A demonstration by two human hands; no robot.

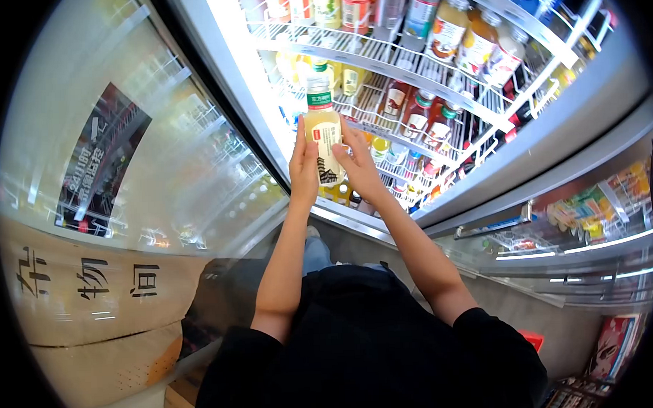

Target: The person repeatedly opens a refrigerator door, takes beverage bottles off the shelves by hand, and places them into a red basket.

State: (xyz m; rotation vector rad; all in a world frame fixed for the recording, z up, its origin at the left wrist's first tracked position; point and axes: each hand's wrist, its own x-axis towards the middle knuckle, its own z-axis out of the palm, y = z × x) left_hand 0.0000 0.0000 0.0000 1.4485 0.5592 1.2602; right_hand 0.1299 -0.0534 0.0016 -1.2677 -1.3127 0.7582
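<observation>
Between my two hands is a clear plastic drink bottle (326, 150) with pale yellow liquid, a green and white label band at the neck and a dark building drawing low on its front. It stands upright before the lit fridge shelves. My left hand (304, 169) closes on its left side, thumb toward the front. On the other side my right hand (357, 163) grips it, thumb also toward the front. The backs of the fingers behind the bottle are hidden.
White wire shelves (379, 58) carry rows of bottled drinks. The glass fridge door (181, 151) stands open at the left, with a dark sign (102, 161) on it. At lower left are cardboard-coloured panels (92, 284). Another glass-fronted cooler (586, 231) is at the right.
</observation>
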